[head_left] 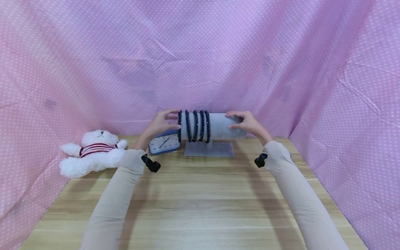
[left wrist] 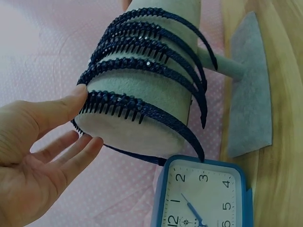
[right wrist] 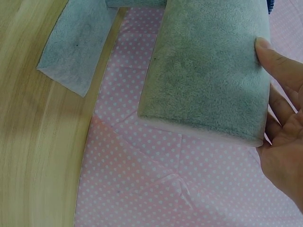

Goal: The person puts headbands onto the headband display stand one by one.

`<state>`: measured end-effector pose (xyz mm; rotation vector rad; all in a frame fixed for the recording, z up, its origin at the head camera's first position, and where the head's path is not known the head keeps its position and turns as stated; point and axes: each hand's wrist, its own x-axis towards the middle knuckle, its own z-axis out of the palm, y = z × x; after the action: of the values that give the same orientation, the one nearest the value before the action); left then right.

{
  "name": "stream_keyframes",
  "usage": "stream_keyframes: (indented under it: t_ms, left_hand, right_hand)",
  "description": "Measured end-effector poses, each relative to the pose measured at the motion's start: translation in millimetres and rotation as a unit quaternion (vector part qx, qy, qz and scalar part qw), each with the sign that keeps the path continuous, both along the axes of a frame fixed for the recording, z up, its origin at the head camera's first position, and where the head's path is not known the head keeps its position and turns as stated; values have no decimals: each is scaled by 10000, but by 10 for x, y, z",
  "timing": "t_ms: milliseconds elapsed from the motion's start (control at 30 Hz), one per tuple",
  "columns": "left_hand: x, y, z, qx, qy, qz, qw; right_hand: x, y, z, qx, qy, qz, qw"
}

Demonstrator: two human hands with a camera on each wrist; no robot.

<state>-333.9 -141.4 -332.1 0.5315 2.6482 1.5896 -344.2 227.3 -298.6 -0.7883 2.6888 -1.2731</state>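
A grey plush-covered display stand, a horizontal roll on a post and flat base, carries several dark beaded headbands with comb teeth, all toward its left part. At the roll's left end my left hand pinches the outermost headband, thumb on its beaded top and fingers curled by the roll's end face. My right hand grips the bare right end of the roll, its thumb against the plush and its other fingers partly hidden around the far side, as the right wrist view shows.
A blue-framed clock stands just left of the stand's base, below my left hand. Farther left on the wooden table lies a white teddy bear in a striped top. Pink dotted cloth hangs behind and at both sides.
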Motion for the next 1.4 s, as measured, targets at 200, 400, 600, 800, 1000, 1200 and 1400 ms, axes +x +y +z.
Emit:
stream_keyframes:
  t_ms: [200,400,600,800,1000,1200,1400]
  left_hand:
    - [-55,-56,-10,43,-150,-178,9997]
    - [-78,-82,-25,-12,8,-321,9995]
    - [-106,-85,-46,-109,247,-394,9989]
    - [-119,-61,-60,-145,361,-405,9984]
    - [-119,-36,-98,-182,536,-384,9977]
    - [-107,-19,-139,-78,605,-316,9976]
    - [-108,-28,-182,28,679,-380,9970]
  right_hand:
    - [-9,4,-15,3,43,18,10000]
    - [-3,0,-12,-3,70,16,10000]
    - [4,0,-7,-46,95,41,9999]
    - [9,-3,-2,-54,93,42,9999]
    - [8,-8,-3,-35,117,40,9999]
    - [4,-10,-9,-47,143,48,9999]
    - [-15,-4,-25,-55,111,37,9999]
